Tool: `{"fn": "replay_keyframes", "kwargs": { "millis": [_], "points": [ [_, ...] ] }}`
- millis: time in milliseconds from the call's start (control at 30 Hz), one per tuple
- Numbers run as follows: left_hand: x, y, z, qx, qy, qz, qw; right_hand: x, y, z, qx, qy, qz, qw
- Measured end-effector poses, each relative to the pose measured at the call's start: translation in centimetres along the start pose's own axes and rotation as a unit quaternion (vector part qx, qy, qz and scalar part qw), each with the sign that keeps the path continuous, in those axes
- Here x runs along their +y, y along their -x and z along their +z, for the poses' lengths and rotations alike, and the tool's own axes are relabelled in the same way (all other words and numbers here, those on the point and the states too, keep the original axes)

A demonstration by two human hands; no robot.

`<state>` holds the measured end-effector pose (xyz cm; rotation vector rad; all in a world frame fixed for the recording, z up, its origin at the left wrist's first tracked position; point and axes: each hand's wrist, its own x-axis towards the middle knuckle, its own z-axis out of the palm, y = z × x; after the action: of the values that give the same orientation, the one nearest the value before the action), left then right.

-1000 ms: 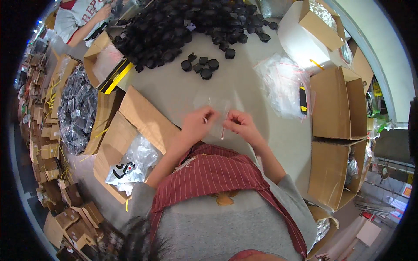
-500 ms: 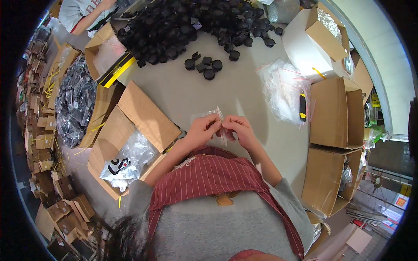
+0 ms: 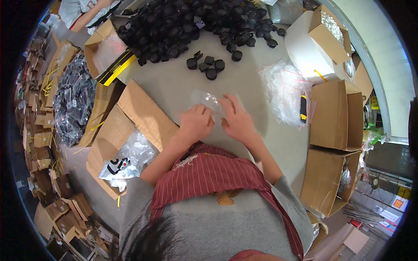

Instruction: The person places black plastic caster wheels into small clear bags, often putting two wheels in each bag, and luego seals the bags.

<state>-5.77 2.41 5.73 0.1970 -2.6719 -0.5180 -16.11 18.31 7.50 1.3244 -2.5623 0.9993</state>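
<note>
Over the grey table in front of me, a small clear plastic bag [image 3: 204,96] lies nearly flat beyond my fingers. My left hand [image 3: 196,125] is closed, with its curled fingertips on the near edge of the bag. Beside it, my right hand [image 3: 238,123] is open, thumb and fingers apart. Its fingertips are at the bag's right side; whether they touch it I cannot tell. Farther off on the table sits a small group of black round-topped plastic parts [image 3: 211,74], in front of a large heap of similar black parts [image 3: 170,30].
A pile of clear zip bags [image 3: 281,93] with a black-and-yellow utility knife [image 3: 303,108] lies to the right. Cardboard boxes [image 3: 328,115] stand along the right edge. At left are an open carton [image 3: 146,108] and a box of wrapped parts [image 3: 75,102]. Another person's arm [image 3: 89,16] shows far left.
My hands have moved apart from their pinch and slightly away from me. The bag, upright between my fingers before, now lies flatter. My right hand has opened.
</note>
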Motion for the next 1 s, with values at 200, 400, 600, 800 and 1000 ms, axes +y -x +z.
{"fn": "replay_keyframes", "kwargs": {
  "millis": [200, 400, 600, 800, 1000],
  "points": [
    [1.4, -0.1, 0.1, -0.049, 0.094, -0.076, 0.991, 0.3, -1.1, 3.3, -0.061, -0.128, 0.009, 0.99],
    [-1.7, -0.1, -2.1, -0.043, 0.139, -0.265, 0.953, 2.1, -4.2, 3.4, -0.068, -0.243, 0.118, 0.96],
    [-7.0, 0.4, -2.4, 0.144, -0.012, -0.109, 0.983, 5.5, -8.2, 7.5, -0.13, -0.426, 0.005, 0.895],
    [-7.7, 1.4, -1.8, 0.107, -0.059, -0.182, 0.976, 7.6, -9.6, 9.0, -0.075, 0.141, -0.17, 0.972],
    [-7.3, 3.0, 0.0, 0.038, -0.123, -0.134, 0.983, 5.3, -5.5, 8.1, -0.236, 0.153, -0.036, 0.959]
  ]
}}
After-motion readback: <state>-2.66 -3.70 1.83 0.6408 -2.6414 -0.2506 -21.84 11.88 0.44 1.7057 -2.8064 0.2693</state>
